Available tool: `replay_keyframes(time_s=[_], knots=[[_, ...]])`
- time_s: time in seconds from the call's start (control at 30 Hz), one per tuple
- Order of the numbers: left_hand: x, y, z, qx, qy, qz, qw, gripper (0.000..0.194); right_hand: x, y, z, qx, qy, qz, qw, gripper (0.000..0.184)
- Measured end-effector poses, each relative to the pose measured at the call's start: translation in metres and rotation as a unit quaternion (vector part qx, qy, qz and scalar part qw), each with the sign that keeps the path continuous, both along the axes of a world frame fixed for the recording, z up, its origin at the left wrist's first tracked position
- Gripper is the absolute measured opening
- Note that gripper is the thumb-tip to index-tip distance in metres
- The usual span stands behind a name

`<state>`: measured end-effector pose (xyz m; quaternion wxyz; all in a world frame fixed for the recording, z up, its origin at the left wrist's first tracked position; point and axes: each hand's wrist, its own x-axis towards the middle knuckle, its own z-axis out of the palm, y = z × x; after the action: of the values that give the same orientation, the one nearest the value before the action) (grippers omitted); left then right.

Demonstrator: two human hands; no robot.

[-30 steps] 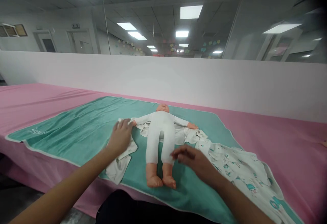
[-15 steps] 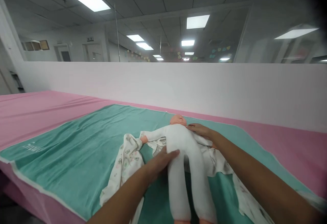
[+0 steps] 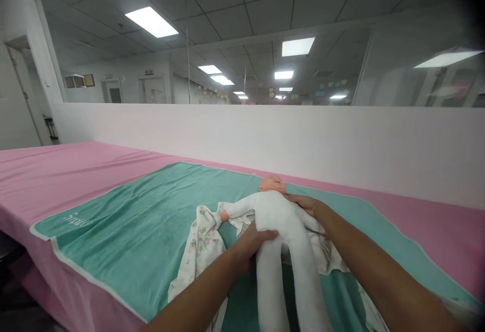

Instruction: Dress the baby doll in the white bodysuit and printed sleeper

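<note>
A baby doll (image 3: pixel 282 221) in a white bodysuit lies on its back on a teal towel (image 3: pixel 144 221), head toward the far wall. My left hand (image 3: pixel 254 243) grips the doll's side at the waist, thumb on top of its body. At the doll's far shoulder, my right hand (image 3: pixel 305 204) is curled around its upper arm. A white patterned garment (image 3: pixel 199 253) lies spread under and beside the doll.
The towel covers a long table with a pink cloth (image 3: pixel 56 170). A low white partition (image 3: pixel 303 140) runs along the table's far side, with glass above it. The table's near edge drops off at the lower left.
Both hands have gone from hovering near the doll's legs and the garment to holding the doll's waist and shoulder. The view has moved closer and swung right.
</note>
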<state>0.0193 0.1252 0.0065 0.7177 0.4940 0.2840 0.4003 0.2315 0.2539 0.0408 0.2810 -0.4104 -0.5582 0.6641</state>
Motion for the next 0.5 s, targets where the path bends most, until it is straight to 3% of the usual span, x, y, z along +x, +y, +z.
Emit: replay_keyframes(time_s=[0.13, 0.23, 0.3, 0.4, 0.5], knots=[[-0.026, -0.003, 0.045, 0.012, 0.011, -0.017, 1.0, 0.069, -0.013, -0.012, 0.041, -0.049, -0.036, 0.0, 0.998, 0.046], [-0.065, 0.008, 0.081, -0.008, 0.051, -0.005, 0.999, 0.054, -0.043, -0.003, 0.071, -0.005, -0.024, -0.047, 0.999, 0.043], [-0.102, 0.02, 0.097, -0.028, 0.064, 0.019, 0.997, 0.045, -0.074, 0.009, 0.085, 0.035, -0.03, -0.086, 0.995, 0.042], [-0.163, 0.04, 0.103, -0.041, 0.064, 0.082, 0.994, 0.042, -0.128, 0.033, 0.092, 0.055, -0.069, -0.093, 0.992, 0.047], [-0.22, 0.059, 0.09, -0.026, 0.09, 0.133, 0.987, 0.047, -0.181, 0.06, 0.081, 0.069, -0.089, -0.041, 0.993, 0.045]])
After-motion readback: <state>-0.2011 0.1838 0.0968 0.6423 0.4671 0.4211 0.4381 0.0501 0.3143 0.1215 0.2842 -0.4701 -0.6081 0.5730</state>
